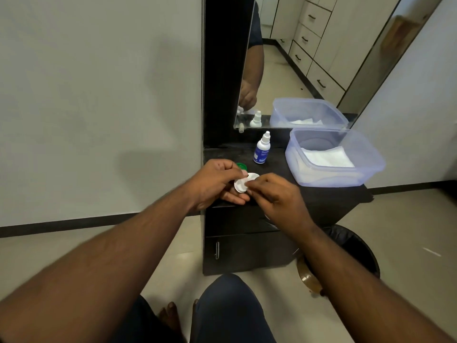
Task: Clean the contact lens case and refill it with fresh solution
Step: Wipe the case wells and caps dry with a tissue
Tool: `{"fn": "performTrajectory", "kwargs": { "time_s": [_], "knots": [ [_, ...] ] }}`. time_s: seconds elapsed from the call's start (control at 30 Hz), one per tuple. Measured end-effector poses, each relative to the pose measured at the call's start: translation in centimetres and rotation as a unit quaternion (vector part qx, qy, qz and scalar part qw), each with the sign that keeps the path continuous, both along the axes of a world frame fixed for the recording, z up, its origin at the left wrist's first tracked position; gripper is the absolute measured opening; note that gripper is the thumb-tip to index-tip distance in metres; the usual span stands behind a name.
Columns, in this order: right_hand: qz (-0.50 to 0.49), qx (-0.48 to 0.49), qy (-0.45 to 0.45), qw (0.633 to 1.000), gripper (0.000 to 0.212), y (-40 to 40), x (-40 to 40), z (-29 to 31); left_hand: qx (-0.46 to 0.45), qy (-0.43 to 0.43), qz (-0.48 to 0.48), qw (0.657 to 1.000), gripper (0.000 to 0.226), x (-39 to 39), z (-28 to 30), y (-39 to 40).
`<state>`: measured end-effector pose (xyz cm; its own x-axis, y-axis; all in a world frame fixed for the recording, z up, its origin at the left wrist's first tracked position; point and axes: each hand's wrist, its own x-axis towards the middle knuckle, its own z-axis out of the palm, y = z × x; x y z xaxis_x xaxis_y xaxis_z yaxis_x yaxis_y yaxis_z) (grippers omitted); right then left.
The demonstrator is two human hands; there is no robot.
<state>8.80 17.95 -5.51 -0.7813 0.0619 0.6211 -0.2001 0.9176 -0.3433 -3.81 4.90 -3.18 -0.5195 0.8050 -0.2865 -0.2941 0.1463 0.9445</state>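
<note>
The white contact lens case (243, 183) is held over the front of the black dresser top (321, 191). My left hand (217, 184) grips it from the left, thumb on top. My right hand (277, 194) pinches its right end with curled fingers. A green cap (241, 166) lies on the dresser just behind my left hand, partly hidden. The solution bottle (261, 151), white with a blue label and capped, stands upright behind the case.
A clear plastic tub (371, 167) with white tissues sits at the right of the dresser top. A mirror (296, 58) rises behind it. A black bin (356, 248) stands on the floor at the right. My knee (230, 305) is below.
</note>
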Motion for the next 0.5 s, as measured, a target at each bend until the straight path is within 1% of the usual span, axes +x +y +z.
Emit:
{"fn": "performTrajectory", "kwargs": {
  "time_s": [0.07,0.17,0.2,0.27,0.37,0.43,0.5],
  "knots": [
    [0.003,0.008,0.019,1.000,0.015,0.0,-0.1,-0.1,0.006,-0.011,0.003,1.000,0.010,0.1,0.1,0.0],
    [0.007,0.030,0.003,1.000,0.014,0.3,-0.1,0.2,0.010,-0.031,-0.002,0.999,0.012,0.1,0.2,-0.1],
    [0.012,0.056,-0.011,0.998,0.016,0.4,-0.1,0.2,0.010,-0.036,-0.006,0.999,0.012,0.0,0.2,-0.2],
    [0.023,0.147,-0.042,0.988,0.018,0.7,0.2,0.5,0.008,-0.039,-0.015,0.999,0.010,-0.2,0.1,-0.2],
    [0.022,0.281,-0.055,0.958,0.022,1.1,0.5,1.3,0.011,-0.023,-0.018,1.000,0.008,-0.3,-0.2,-0.1],
    [0.017,0.318,-0.063,0.946,0.026,0.9,0.6,1.5,0.017,-0.015,-0.013,1.000,0.008,-0.2,-0.3,-0.1],
    [-0.013,0.304,-0.080,0.949,0.028,0.2,0.6,1.2,0.026,-0.008,-0.009,1.000,0.008,-0.2,-0.5,0.0]
  ]
}}
